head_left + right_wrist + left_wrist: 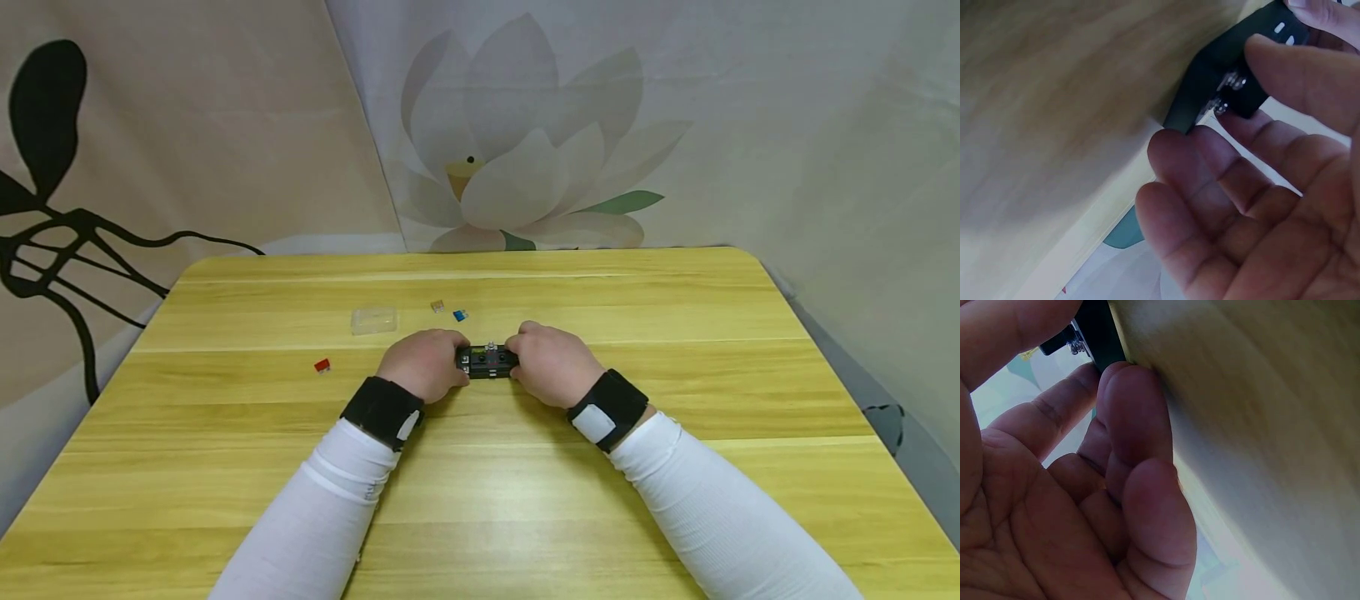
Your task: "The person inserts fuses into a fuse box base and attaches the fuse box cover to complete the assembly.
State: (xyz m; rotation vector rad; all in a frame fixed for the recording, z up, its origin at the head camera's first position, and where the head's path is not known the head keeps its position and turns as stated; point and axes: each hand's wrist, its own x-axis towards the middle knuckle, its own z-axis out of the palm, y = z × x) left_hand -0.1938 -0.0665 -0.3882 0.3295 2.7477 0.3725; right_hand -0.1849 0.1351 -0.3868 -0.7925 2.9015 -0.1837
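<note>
A small black rectangular device (489,362) with metal fittings lies on the wooden table, held at both ends. The left hand (426,365) pinches its left end between thumb and fingers; in the left wrist view that hand (1085,469) has curled fingertips against the dark edge. At the right end, the right hand (557,363) pinches it the same way. The right wrist view shows that hand (1272,169) with the thumb on the black body (1210,75) and fingertips at its far side, other fingers loosely curled.
Beyond the left hand is a clear rectangular plastic piece (373,321) on the wooden table (480,500). A tan piece (437,307) and a blue piece (460,316) sit behind the device. A red piece (322,366) is left of the left hand.
</note>
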